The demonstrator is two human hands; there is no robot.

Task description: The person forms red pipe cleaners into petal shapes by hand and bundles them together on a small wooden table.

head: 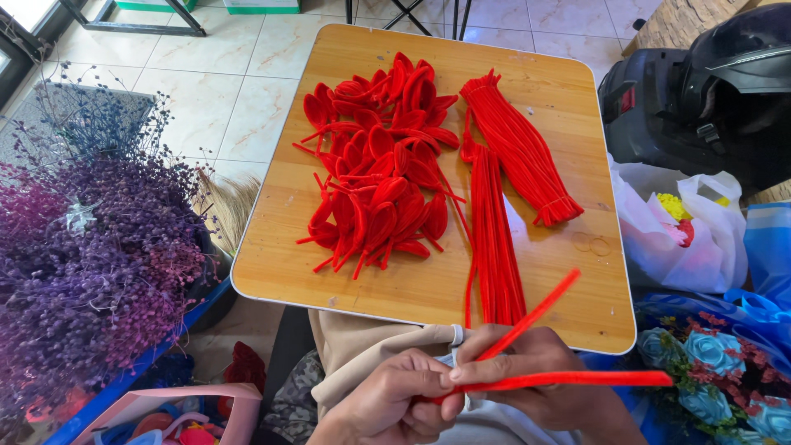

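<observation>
Both hands, left hand (pixel 395 395) and right hand (pixel 527 375), each with a closed grip on one fuzzy red chenille stem (pixel 568 379) held below the wooden surface (pixel 280 247); bending is best done at the pinch.

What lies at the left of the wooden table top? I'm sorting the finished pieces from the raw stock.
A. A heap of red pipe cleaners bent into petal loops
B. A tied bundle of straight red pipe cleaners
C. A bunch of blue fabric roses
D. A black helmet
A: the heap of looped red pieces covers the table's left half, while the tied bundle and the loose straight stems lie to its right.
</observation>
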